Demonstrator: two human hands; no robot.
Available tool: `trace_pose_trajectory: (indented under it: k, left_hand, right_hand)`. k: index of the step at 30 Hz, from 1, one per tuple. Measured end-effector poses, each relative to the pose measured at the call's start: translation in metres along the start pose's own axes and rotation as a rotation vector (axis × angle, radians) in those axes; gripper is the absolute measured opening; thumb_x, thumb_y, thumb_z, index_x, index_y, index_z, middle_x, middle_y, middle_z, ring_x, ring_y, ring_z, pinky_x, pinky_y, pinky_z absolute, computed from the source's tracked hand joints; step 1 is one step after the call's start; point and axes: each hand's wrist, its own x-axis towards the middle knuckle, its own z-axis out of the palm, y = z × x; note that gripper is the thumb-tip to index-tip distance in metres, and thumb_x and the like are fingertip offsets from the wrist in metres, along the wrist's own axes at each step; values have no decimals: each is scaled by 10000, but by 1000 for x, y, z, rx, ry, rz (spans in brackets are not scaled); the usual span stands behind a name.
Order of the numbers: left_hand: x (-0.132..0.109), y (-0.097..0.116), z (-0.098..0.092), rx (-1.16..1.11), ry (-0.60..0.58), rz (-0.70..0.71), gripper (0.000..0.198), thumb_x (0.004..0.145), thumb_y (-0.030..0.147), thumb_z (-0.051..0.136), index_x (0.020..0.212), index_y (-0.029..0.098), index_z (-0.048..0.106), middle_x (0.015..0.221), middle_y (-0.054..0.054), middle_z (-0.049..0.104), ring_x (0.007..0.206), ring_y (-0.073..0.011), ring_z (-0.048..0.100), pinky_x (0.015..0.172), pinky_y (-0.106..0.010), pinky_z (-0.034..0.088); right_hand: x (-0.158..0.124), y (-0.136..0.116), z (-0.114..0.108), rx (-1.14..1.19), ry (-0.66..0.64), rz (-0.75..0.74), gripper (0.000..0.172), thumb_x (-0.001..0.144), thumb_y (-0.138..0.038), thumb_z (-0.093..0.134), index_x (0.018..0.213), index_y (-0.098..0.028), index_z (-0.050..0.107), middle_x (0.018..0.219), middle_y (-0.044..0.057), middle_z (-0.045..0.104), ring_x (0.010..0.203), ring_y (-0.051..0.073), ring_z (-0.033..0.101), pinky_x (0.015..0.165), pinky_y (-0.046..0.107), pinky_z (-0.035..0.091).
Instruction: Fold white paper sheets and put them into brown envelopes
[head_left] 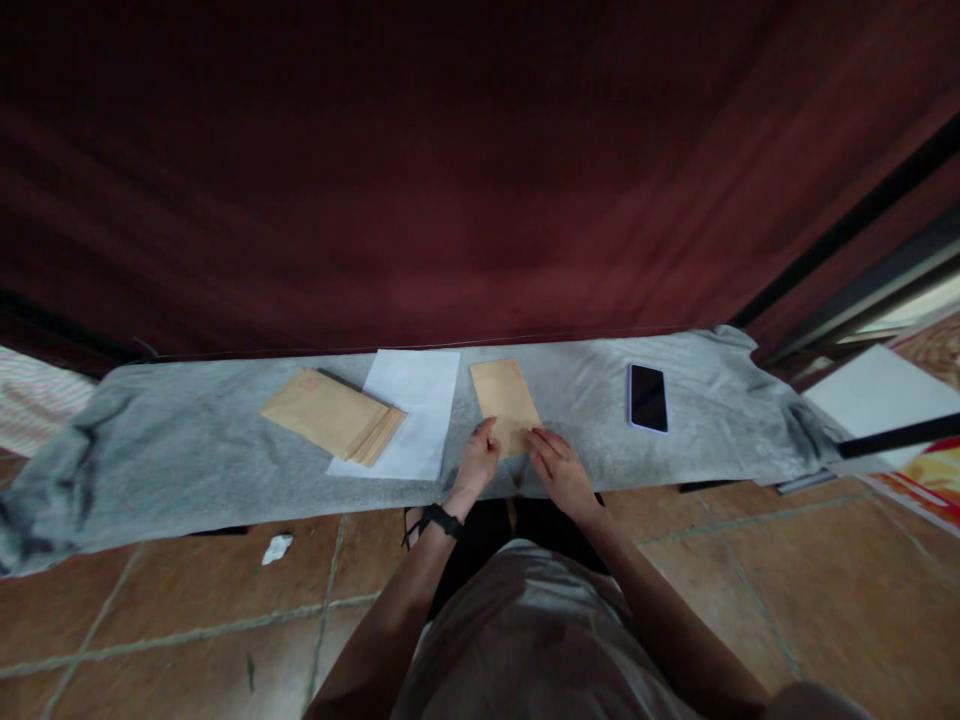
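The left hand [477,462] is half curled at the envelope's near left edge, the right hand [559,472] has fingers laid together over its near right corner; whether either pinches it, I cannot tell; the envelope [508,388] lies flat on the grey cloth [577,400] between and beyond them; it looks light, thin, stiffish yet easily creased, likely best held by its side edges; leftward lie paper [420,385] and a stack [326,412] partly over it; rightward, a phone [648,398].

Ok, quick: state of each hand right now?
Left hand: on lone envelope, near left corner, grip unclear.
Right hand: on its near right corner, grip unclear.
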Motion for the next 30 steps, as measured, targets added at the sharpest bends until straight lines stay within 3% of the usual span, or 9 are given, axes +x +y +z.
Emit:
trace_pose_trajectory:
  k: [2, 6, 10, 13, 21, 25, 30]
  left_hand:
    - [-2, 2, -2, 153, 24, 47, 467, 856, 78, 501, 1298, 166, 624, 1092, -96, 723, 983, -213, 684, 916, -344, 558]
    - [-1, 13, 1, 475, 95, 147, 434, 977, 221, 431, 1388, 161, 556, 1355, -152, 612, 1281, -267, 565, 1076, -408, 469]
    - [26, 21, 14, 621, -76, 329, 512, 1037, 357, 342, 1506, 174, 436, 1619, -104, 379, 1522, -281, 277, 1237, -478, 261]
    - [58, 22, 23, 666, -146, 368, 549, 1045, 384, 284, 1552, 195, 371, 1650, -67, 330, 1546, -259, 220, 1257, -487, 206]
    - [136, 17, 23, 697, -161, 363, 577, 1040, 401, 260, 1576, 203, 336, 1648, -52, 329, 1548, -243, 219, 1262, -486, 175]
    - [145, 13, 24, 691, -150, 386, 580, 1042, 399, 249, 1579, 197, 330, 1642, -48, 339, 1547, -239, 222, 1268, -490, 152]
    - [130, 9, 23, 679, -210, 494, 572, 1042, 371, 247, 1578, 190, 331, 1648, -44, 325, 1545, -204, 229, 1275, -442, 156]
  right_hand:
    - [-3, 0, 4, -176, -64, -141, 461, 1044, -334, 427, 1475, -189, 505, 1522, 107, 519, 1417, 261, 467, 1211, 491, 327]
    - [-9, 3, 13, -364, -97, -193, 495, 1052, -338, 430, 1515, -164, 449, 1582, 108, 433, 1460, 256, 406, 1235, 489, 263]
    - [-10, 5, 15, -395, -101, -207, 514, 1050, -354, 436, 1532, -175, 421, 1582, 104, 432, 1459, 255, 409, 1231, 486, 264]
    - [-8, 5, 14, -389, -98, -209, 516, 1052, -362, 433, 1536, -184, 413, 1574, 99, 448, 1460, 250, 407, 1228, 482, 271]
    - [-7, 4, 15, -374, -72, -209, 524, 1057, -369, 432, 1552, -202, 389, 1575, 90, 445, 1453, 250, 421, 1228, 479, 269]
    - [-7, 5, 14, -364, -73, -202, 527, 1052, -358, 446, 1555, -211, 385, 1580, 89, 438, 1452, 248, 424, 1225, 479, 277]
    - [-7, 3, 14, -320, -74, -188, 516, 1043, -344, 464, 1538, -211, 413, 1565, 92, 462, 1447, 252, 430, 1225, 491, 287]
